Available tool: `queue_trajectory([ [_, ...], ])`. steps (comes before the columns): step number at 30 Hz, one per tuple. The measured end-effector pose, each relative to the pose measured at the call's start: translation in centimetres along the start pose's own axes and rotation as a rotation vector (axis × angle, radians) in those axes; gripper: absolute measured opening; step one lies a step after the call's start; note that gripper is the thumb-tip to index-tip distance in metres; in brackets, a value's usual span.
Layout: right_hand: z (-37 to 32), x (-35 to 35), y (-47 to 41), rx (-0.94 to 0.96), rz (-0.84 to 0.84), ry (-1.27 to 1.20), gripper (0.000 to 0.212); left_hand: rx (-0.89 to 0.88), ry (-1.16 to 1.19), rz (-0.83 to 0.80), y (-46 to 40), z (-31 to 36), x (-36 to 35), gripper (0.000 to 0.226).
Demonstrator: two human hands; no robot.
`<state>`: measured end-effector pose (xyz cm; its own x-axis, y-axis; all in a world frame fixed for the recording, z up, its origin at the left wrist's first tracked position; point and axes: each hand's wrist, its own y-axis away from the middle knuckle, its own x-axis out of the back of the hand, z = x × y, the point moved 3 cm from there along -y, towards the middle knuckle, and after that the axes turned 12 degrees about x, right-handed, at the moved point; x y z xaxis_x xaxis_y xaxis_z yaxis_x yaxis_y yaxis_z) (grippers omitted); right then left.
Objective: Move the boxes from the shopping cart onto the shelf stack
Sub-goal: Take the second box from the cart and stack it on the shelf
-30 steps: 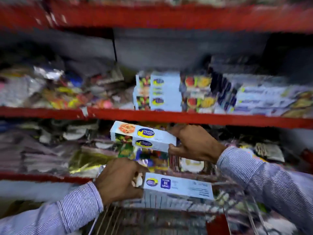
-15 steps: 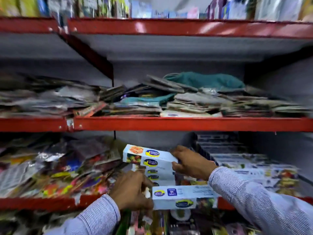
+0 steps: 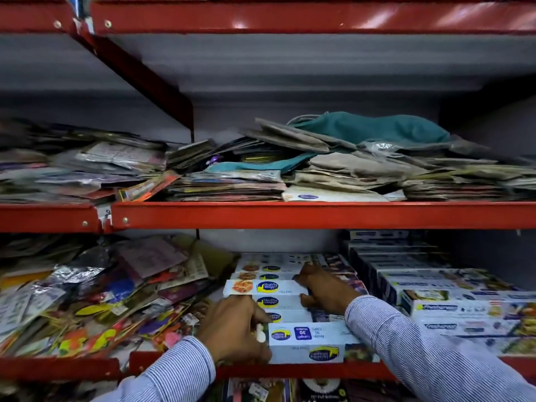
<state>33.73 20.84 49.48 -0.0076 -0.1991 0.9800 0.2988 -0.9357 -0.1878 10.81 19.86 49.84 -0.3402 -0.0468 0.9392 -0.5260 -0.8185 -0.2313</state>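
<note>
White-blue boxes point(image 3: 278, 288) stacked flat on red shelf point(image 3: 319, 369).

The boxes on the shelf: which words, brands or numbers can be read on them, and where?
"30": upside down, on the blue label of the box held by the left hand.
The yellow-and-blue brand logos on the stacked boxes under the right hand: too blurred to read.

Head view, facing shelves point(image 3: 290, 214), close

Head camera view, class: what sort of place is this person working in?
Most likely a shop aisle or its stockroom. Red metal shelves hold rows of identical branded boxes, loose packets lie piled alongside, and both hands are adding boxes to a stack.
</note>
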Motion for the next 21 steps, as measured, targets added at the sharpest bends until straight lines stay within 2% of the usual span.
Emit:
queue_trajectory([
  [6,0.7,0.3,0.6,-0.056,0.134,-0.056,0.042,0.015,0.011,-0.011,-1.3,-0.6,-0.8,0.066],
  [10,1.1,0.7,0.7,-0.076,0.113,-0.082,0.030,0.007,0.048,0.004,-2.9,-0.5,-1.0,0.062],
  [13,1.6,1.4,1.0,-0.073,0.091,-0.202,0.027,0.006,0.065,0.021,-4.5,-0.2,-0.8,0.060],
  [16,1.5,2.0,2.1,-0.064,0.124,-0.236,0.038,0.014,0.067,0.055,-6.2,0.3,-0.9,0.060],
  [21,0.9,1.2,4.7,-0.029,0.090,-0.143,0.060,0.017,0.117,0.091,-8.3,1.0,-2.3,0.060],
])
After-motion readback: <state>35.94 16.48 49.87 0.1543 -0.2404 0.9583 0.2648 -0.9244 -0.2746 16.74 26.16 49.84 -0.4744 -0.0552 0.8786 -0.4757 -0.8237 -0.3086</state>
